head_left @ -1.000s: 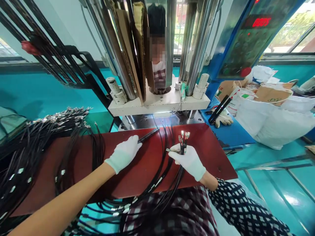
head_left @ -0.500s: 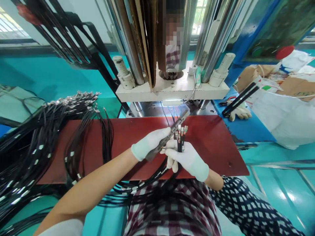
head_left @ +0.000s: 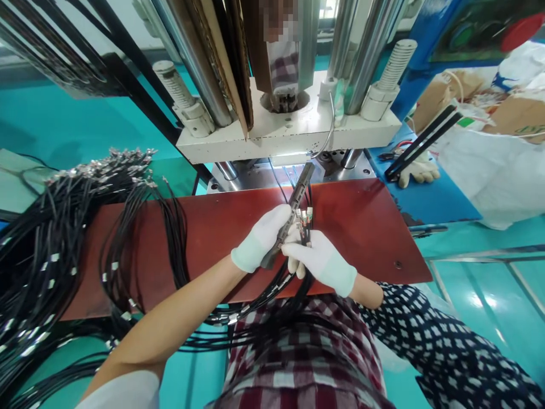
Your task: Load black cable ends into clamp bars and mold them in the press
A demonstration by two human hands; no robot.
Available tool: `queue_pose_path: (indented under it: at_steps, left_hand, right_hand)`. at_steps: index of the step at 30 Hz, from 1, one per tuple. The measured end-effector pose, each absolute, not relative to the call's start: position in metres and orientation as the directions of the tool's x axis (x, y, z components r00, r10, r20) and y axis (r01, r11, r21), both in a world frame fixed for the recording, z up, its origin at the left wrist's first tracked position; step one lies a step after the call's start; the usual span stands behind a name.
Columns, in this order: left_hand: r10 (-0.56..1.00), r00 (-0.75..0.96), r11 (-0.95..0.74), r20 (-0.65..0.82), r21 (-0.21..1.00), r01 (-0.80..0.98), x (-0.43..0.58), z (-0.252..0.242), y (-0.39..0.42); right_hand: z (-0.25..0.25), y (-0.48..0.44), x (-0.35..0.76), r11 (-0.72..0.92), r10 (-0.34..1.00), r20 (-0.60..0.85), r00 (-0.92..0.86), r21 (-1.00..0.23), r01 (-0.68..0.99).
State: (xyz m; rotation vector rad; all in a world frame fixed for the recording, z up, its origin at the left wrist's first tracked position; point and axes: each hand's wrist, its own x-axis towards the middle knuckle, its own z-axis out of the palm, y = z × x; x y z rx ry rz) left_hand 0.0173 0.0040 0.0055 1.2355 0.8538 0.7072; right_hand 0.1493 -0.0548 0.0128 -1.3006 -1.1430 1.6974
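My left hand [head_left: 260,238], in a white glove, is closed round a long dark flat bar [head_left: 293,204] that slants up toward the press. My right hand [head_left: 320,262], also gloved, grips a small bunch of black wires [head_left: 305,220] whose metal terminals stick up beside the bar. Both hands meet over the middle of the dark red board [head_left: 361,227]. The wires trail down from my right hand to my lap.
A white press block [head_left: 289,133] on steel columns stands just behind the board. A big heap of black terminal wires [head_left: 63,227] lies at left. At right are a blue surface [head_left: 434,199] with a glove [head_left: 419,170], black strips and white bags.
My left hand brought the dark bar from the board's centre over to my right hand; the two hands now touch. The view has shifted closer to the press.
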Motion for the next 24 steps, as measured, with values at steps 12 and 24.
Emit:
queue_pose_path:
  at_steps: [12,24]
  left_hand:
    - [0.866,0.499,-0.104,-0.022,0.969,0.224,0.013,0.013,0.003]
    - [0.797,0.603,0.059,-0.042,0.998,-0.009,0.000,0.009,0.010]
  right_hand:
    - [0.011,-0.055,0.159,-0.195,0.951,-0.226,-0.209,-0.968,0.159]
    - [-0.005,-0.056,0.155,-0.082,0.997,-0.082,-0.002,-0.990,-0.111]
